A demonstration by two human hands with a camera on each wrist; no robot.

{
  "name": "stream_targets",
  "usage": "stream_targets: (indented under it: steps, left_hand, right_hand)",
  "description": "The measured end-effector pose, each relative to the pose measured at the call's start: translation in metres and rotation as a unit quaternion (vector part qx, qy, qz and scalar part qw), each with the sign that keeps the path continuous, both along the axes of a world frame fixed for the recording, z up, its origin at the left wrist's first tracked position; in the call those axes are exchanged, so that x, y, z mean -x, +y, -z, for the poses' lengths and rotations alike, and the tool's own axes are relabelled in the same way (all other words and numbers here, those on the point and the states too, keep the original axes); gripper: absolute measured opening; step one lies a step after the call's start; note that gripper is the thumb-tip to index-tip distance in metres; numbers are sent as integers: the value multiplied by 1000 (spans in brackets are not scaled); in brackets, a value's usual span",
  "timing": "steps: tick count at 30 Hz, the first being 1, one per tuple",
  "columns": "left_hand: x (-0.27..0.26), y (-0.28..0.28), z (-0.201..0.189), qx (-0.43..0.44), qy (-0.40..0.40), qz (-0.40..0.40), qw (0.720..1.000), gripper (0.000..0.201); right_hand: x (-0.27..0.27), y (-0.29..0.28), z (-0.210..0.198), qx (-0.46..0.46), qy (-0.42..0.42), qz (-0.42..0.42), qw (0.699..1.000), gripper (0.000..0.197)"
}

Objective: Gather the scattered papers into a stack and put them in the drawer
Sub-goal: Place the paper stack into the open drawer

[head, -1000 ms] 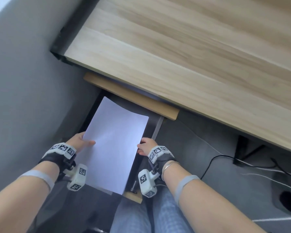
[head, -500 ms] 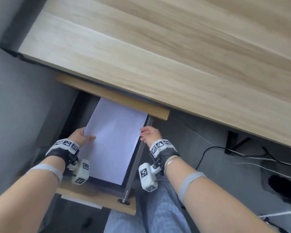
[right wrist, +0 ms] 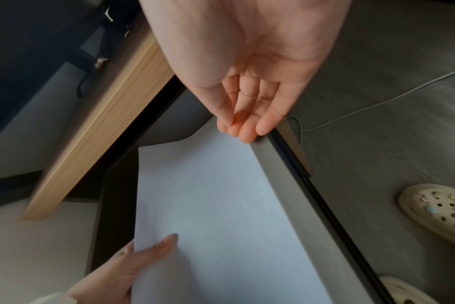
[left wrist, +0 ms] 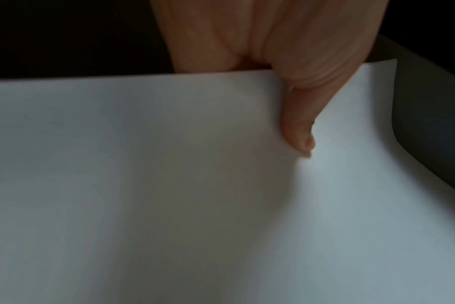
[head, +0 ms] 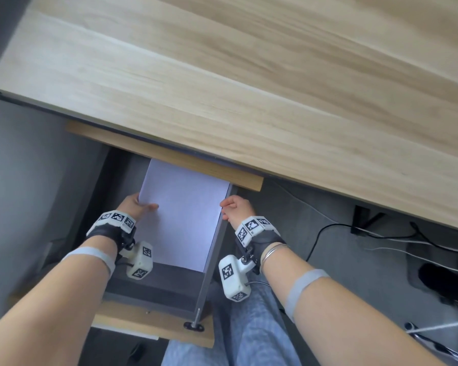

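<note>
Hidden or unclear: the far end of the papers (head: 181, 217) runs under a wooden rail (head: 167, 157) below the tabletop (head: 249, 88), so its full length is not seen. The left fingers lie beneath the sheets in every view; only the thumb shows. The left wrist view is dim and soft, with the upper part black. Whether the papers rest flat on the drawer (head: 209, 260) floor or are partly held up cannot be told; how many sheets there are cannot be told either.

Left hand (head: 132, 207): grips the left edge of the papers, thumb on top of the sheet, the rest of the hand under it. The left wrist view confirms the thumb pressed onto the white surface near a corner.

Right hand (head: 236, 208): at the right edge of the papers, beside the grey drawer wall. In the right wrist view the fingers (right wrist: 249, 123) are straight and together, tips at the paper's edge where it meets the wall; they are released, not curled round anything. True contact with the sheet cannot be confirmed.

Papers: a single squared stack inside the open drawer, lying close against its right wall, dark floor showing at the near end.

Other: cables (head: 328, 233) on the grey floor at right; a pale perforated shoe (right wrist: 437, 207) near the drawer.
</note>
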State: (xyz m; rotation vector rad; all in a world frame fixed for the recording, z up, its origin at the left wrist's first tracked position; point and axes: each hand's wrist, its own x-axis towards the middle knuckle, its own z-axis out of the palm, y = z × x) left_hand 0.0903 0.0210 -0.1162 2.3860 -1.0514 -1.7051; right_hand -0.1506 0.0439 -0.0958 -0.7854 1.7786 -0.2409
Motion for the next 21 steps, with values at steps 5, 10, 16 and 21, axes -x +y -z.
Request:
stream_targets:
  steps: [5,10,16,21]
  left_hand:
    - [6,-3,10,23,-40,-14,999,50]
    - [7,-9,14,62,-85,3,994,63]
    - [6,-5,6,61,-113,42,991,57]
    - [-7,18,-21,6,-79,-2,997,47]
  right_hand:
    - [-1,-2,-3,-6,5,-10,1000,38]
    - [-2,-3,-7,-12,21,-28,999,38]
    - [-4,-2,-18,-21,22,-56,998,34]
    - [-5,1,-41,-28,26,-87,995,24]
